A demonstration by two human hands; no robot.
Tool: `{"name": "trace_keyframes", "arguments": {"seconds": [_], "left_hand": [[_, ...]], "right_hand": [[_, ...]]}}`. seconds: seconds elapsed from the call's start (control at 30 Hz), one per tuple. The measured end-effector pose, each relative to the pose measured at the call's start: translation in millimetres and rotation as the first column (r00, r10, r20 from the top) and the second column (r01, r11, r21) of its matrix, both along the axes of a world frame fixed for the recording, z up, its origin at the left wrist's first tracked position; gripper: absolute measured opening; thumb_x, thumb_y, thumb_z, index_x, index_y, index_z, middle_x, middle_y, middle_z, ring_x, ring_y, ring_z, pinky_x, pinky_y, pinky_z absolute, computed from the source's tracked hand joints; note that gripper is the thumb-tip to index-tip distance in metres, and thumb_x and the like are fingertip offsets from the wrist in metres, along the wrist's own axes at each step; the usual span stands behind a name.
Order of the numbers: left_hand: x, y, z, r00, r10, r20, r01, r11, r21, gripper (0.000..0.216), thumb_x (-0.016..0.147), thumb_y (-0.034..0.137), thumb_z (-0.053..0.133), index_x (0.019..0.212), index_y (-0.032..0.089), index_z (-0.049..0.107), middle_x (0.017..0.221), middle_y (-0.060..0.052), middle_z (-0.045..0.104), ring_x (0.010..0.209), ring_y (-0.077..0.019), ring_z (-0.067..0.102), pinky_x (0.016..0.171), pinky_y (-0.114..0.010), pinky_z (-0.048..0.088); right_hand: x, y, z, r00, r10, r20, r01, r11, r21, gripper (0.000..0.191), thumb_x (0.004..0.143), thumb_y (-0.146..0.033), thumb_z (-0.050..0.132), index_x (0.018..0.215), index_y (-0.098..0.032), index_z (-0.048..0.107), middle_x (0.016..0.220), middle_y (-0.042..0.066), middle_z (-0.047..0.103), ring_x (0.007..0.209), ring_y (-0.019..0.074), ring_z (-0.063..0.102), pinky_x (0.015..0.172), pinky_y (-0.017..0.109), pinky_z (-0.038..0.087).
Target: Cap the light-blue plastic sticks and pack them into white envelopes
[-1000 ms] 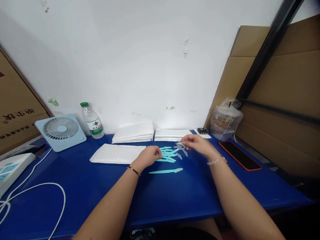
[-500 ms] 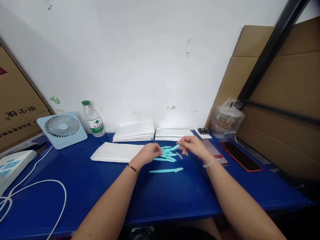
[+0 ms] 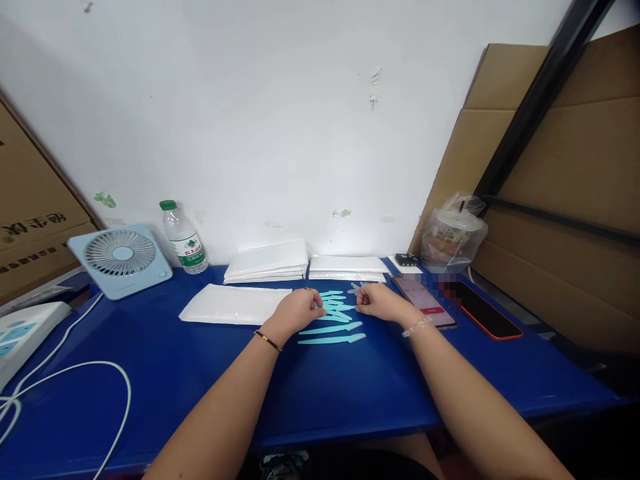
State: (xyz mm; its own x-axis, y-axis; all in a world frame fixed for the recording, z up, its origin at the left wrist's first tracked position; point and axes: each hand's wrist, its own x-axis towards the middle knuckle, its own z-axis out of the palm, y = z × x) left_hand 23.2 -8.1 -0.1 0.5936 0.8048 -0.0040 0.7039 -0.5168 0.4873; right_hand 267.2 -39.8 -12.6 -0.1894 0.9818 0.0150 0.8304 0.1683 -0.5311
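Note:
Several turquoise eyebrow razors lie in a loose bunch between my hands. Nearer to me, two more razors rest side by side on the blue tabletop. At the bunch's left end, my left hand is closed, thumb and finger pinching a razor's thin handle. My right hand pinches at the right end of a razor in the bunch; its fingertips partly hide that end. Small clear plastic pieces lie just behind the right fingers.
A white padded envelope lies left, with stacked envelopes along the wall. A blue fan and a water bottle stand at the left. Two phones and a bagged cup are at the right.
A second razor now lies beside the single one in front. My right hand has come down from the raised razor end to the bunch. My left hand stays near its place.

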Motion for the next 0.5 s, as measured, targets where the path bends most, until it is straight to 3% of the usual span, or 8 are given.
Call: {"name": "trace_keyframes", "arguments": {"seconds": [0.07, 0.13, 0.23, 0.33, 0.5], "left_hand": [[3.0, 2.9, -4.3, 0.998, 0.052, -0.021, -0.049, 0.988, 0.147, 0.021, 0.077, 0.035, 0.059, 0.092, 0.02, 0.063, 0.092, -0.004, 0.063, 0.082, -0.0187, 0.059, 0.064, -0.025, 0.041], [4.8, 6.6, -9.5, 0.998, 0.044, -0.051, -0.035, 0.985, 0.171, 0.018, 0.077, 0.031, 0.059, 0.092, 0.021, 0.062, 0.096, -0.004, 0.062, 0.085, -0.0184, 0.059, 0.067, -0.025, 0.042], [4.5, 12.9, -15.7, 0.999, 0.039, -0.034, -0.035, 0.993, 0.115, 0.014, 0.077, 0.03, 0.058, 0.087, 0.02, 0.062, 0.09, -0.003, 0.063, 0.082, -0.0172, 0.059, 0.064, -0.025, 0.041], [1.0, 20.0, -18.4, 0.998, 0.046, 0.051, -0.048, 0.998, 0.047, 0.015, 0.077, 0.032, 0.057, 0.085, 0.02, 0.062, 0.085, -0.002, 0.064, 0.075, -0.0158, 0.058, 0.059, -0.024, 0.039], [-5.4, 30.6, -20.0, 0.978, 0.045, 0.204, -0.033, 0.998, -0.061, 0.022, 0.074, 0.036, 0.058, 0.084, 0.017, 0.063, 0.08, -0.001, 0.063, 0.068, -0.0137, 0.055, 0.057, -0.023, 0.038]], "right_hand": [[-1.0, 0.7, -1.5, 1.0, -0.004, 0.013, 0.004, 1.0, 0.004, 0.008, 0.069, -0.021, 0.063, 0.064, -0.017, 0.059, 0.065, 0.002, 0.062, 0.059, 0.0144, 0.056, 0.055, 0.024, 0.04], [-0.2, 1.2, -1.3, 0.997, -0.043, -0.058, 0.044, 0.999, 0.021, 0.004, 0.071, -0.02, 0.062, 0.069, -0.017, 0.059, 0.064, 0.001, 0.061, 0.058, 0.0133, 0.056, 0.055, 0.024, 0.041], [3.0, 1.7, 1.7, 0.927, -0.1, -0.361, 0.097, 0.995, -0.025, 0.012, 0.075, -0.023, 0.059, 0.086, -0.018, 0.057, 0.062, -0.001, 0.061, 0.052, 0.0122, 0.058, 0.051, 0.023, 0.046], [5.8, 1.6, 6.6, 0.764, -0.146, -0.629, 0.101, 0.989, -0.107, 0.018, 0.074, -0.027, 0.065, 0.086, -0.018, 0.054, 0.066, 0.001, 0.065, 0.062, 0.0151, 0.066, 0.055, 0.024, 0.052], [5.8, 0.4, 11.9, 0.62, -0.191, -0.761, 0.111, 0.982, -0.156, 0.028, 0.066, -0.031, 0.076, 0.078, -0.016, 0.056, 0.073, 0.006, 0.07, 0.074, 0.0179, 0.069, 0.062, 0.024, 0.055]]}}
